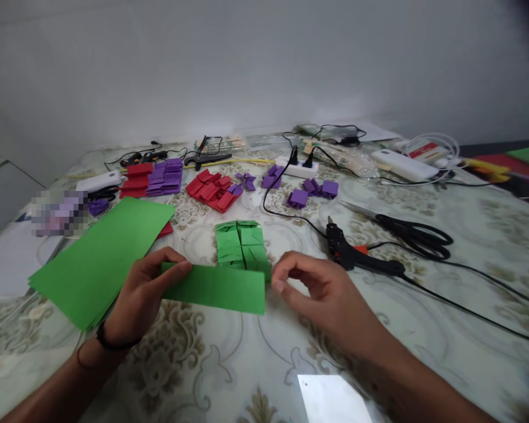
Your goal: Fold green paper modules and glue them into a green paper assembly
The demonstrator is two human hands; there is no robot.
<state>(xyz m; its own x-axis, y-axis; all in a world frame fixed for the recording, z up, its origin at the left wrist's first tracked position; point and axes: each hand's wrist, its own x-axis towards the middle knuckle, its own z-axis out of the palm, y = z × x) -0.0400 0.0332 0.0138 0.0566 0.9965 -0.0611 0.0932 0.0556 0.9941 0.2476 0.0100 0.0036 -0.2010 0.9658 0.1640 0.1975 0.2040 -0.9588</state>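
Observation:
A folded green paper strip (216, 289) is pinched at its left end between the thumb and fingers of my left hand (147, 288). Just past the strip's other end, my right hand (315, 288) hovers with curled fingers, its thumb tip close to the index fingertip and no paper held. Behind the strip lie folded green paper pieces (242, 244), side by side on the table. A stack of green paper sheets (106, 252) rests beside my left hand, with a bit of red paper showing at its edge.
A glue gun (348, 252) and black-handled scissors (405, 232) lie to the right, with a cord trailing. Folded red pieces (214, 191) and purple pieces (320, 189) sit farther back, near a white power strip (297, 167). A white piece (332, 399) lies at the front.

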